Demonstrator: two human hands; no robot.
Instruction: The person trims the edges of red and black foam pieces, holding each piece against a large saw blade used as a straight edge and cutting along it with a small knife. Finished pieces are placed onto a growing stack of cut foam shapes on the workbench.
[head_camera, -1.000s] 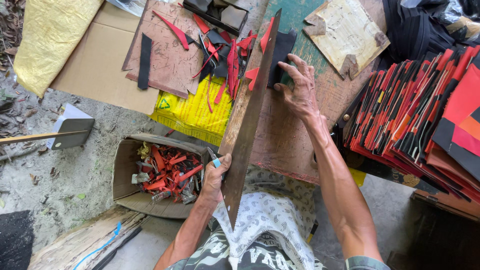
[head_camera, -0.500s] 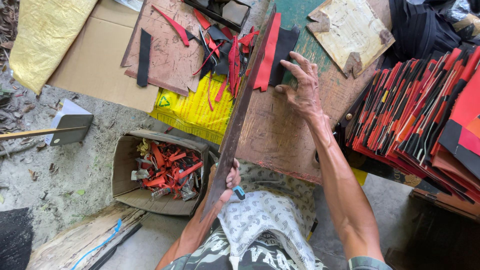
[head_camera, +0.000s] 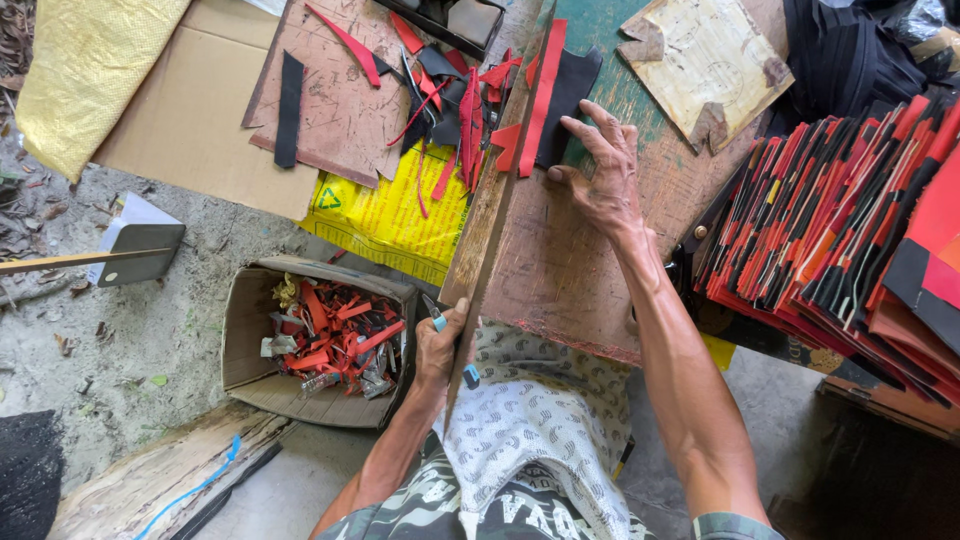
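My left hand (head_camera: 440, 350) is closed round a small blue-handled cutter (head_camera: 437, 320) at the near end of the long wooden straightedge (head_camera: 492, 210), which runs up the counter's (head_camera: 580, 270) left edge. My right hand (head_camera: 600, 175) has its fingers spread flat, pressing the black sheet (head_camera: 570, 90) with its red strip (head_camera: 545, 95) at the far edge. If that pressure slackens, the sheet could creep and the cut wander; the blade, I think, sits close to my thumb. A yellow bag (head_camera: 390, 215) with a green triangle mark lies below the counter's left edge, beside a cardboard box (head_camera: 250, 330) of red scraps.
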